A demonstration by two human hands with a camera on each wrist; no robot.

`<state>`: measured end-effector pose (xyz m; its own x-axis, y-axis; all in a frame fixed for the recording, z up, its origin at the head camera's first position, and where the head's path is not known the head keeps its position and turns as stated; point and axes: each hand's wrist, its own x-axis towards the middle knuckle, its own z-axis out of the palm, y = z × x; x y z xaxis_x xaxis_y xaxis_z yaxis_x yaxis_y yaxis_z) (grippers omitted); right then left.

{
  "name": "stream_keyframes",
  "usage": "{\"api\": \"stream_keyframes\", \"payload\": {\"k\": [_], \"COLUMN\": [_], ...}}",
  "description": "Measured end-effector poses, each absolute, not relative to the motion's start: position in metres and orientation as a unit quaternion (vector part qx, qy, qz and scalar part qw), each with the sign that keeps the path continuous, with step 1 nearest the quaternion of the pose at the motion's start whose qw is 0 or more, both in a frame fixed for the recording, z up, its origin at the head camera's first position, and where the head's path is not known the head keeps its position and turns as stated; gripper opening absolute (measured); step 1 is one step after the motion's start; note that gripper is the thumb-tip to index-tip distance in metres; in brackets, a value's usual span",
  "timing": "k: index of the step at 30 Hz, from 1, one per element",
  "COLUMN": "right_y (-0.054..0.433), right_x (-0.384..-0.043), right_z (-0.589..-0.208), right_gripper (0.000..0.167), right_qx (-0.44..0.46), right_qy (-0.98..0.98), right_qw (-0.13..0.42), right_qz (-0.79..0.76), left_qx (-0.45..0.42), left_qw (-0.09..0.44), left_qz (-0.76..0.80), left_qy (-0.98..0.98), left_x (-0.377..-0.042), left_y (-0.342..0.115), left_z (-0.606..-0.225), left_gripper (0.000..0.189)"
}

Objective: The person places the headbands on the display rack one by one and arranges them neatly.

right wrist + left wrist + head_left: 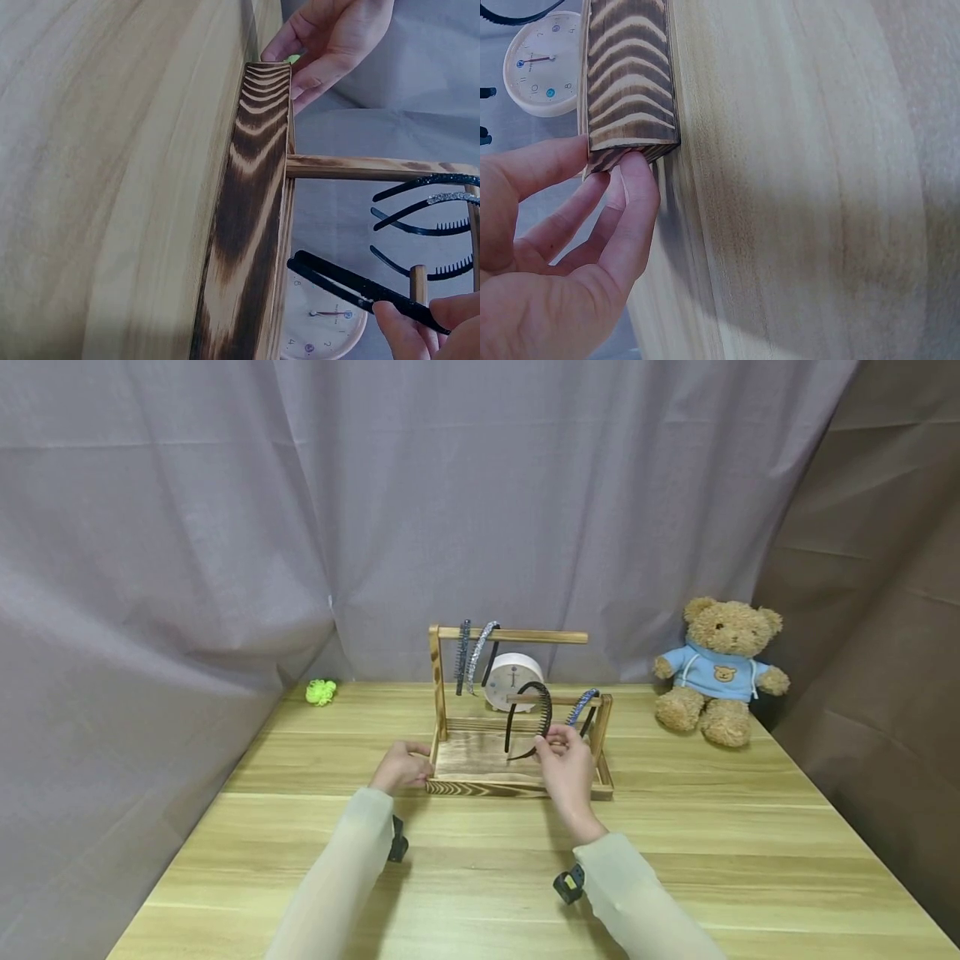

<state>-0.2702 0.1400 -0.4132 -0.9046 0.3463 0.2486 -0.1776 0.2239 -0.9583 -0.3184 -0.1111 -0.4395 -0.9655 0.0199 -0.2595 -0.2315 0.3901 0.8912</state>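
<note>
My right hand (pixel 567 771) pinches a black toothed headband (pixel 546 706) between thumb and fingers. The headband's arch is around the free left end of the lower bar (pixel 558 700) in the head view. Farther right on that bar hangs a blue glittery headband (pixel 581 706). My left hand (pixel 402 767) grips the front left corner of the wooden rack (pixel 487 789), thumb on its edge and fingers against its end in the left wrist view. A dark glittery headband (pixel 462 656) and a silver glittery headband (pixel 480 652) hang from the upper bar (pixel 543 636).
A round white clock (pixel 513 672) stands behind the rack. A teddy bear (pixel 726 668) in a blue hoodie sits at the back right of the wooden table (pixel 480 877). On the back left lies a bright green object (pixel 321 692). Grey curtains (pixel 525 510) hang behind.
</note>
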Motion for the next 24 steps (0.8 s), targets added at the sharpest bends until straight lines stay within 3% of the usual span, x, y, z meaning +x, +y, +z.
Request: {"api": "stream_keyframes", "payload": {"k": [24], "right_y": [0.1420], "right_x": [-0.2762], "right_z": [-0.4192], "right_gripper": [0.027], "right_qx": [-0.083], "right_qy": [-0.785], "right_qw": [0.264], "right_qz": [0.554], "left_qx": [-0.059], "left_qw": [0.085], "left_qz": [0.549], "left_qy": [0.830], "left_x": [-0.3224], "left_y": [-0.1106], "left_z": [-0.4492], "left_gripper": [0.039]}}
